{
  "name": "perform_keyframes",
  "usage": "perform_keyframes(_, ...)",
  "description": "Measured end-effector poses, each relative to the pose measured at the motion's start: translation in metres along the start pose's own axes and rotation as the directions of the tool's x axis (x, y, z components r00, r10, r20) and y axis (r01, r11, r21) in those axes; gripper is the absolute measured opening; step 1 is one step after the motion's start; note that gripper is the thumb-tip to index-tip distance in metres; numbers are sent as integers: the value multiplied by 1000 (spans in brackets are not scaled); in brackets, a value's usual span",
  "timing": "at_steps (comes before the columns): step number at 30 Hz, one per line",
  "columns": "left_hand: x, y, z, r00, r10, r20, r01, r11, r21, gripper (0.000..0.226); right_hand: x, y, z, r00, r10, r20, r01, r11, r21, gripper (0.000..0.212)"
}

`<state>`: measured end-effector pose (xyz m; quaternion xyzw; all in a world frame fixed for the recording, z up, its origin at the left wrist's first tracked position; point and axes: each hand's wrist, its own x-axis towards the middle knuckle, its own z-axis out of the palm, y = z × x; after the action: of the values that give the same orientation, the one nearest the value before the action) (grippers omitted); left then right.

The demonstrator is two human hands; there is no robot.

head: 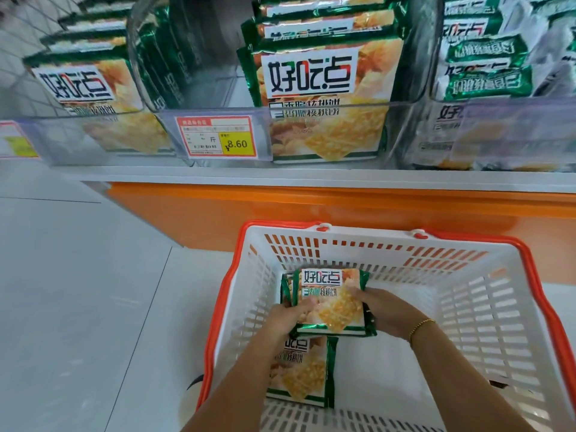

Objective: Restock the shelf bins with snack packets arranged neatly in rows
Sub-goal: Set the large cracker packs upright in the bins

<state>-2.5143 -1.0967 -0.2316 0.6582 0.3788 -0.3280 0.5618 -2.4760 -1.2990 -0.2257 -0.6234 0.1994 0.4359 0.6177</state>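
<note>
Several packets [299,372] in basket [486,307]; left hand [290,313] and right hand [383,310] grip top stack [333,304]; shelf bins [265,132] stocked.

A shop: a red-and-yellow price tag [216,137] reading 8.60 fronts a clear shelf bin [265,132], identical snack packets [324,98] stand in rows beside the tag, and a plastic shopping basket [367,232] sits below it
</note>
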Motion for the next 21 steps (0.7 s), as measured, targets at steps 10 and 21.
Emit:
perform_keyframes(10,-35,19,-14,956,-58,287,74,996,-44,32,-35,-24,3,999,33,21,-19,884,-467,30)
perform_keyframes(21,-123,46,-43,934,178,311,-164,984,-70,39,-103,-48,-2,969,-185,165,216,956,-197,37)
